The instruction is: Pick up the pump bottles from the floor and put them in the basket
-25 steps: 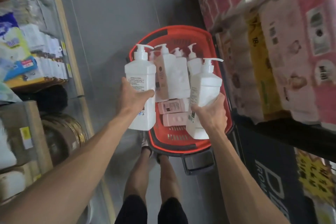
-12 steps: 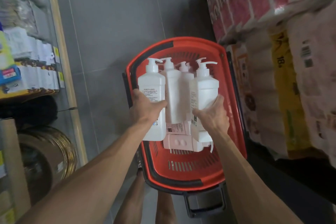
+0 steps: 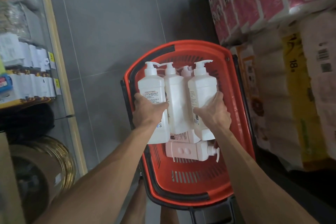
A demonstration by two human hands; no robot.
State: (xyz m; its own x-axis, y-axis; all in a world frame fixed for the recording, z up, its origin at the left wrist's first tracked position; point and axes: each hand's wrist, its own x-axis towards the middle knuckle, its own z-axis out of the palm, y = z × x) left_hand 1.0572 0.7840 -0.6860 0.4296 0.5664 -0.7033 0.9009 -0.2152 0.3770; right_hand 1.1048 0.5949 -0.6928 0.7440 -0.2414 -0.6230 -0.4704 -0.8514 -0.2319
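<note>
The left hand is gripping a white plastic pump bottle and the right hand a second white pump bottle, both descending further into the red plastic basket beneath the hands, nearing release.

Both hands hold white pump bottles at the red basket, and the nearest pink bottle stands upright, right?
No: the head view shows the nearest pink bottle lying on its side in the red basket. The left hand and right hand do hold white pump bottles.
</note>
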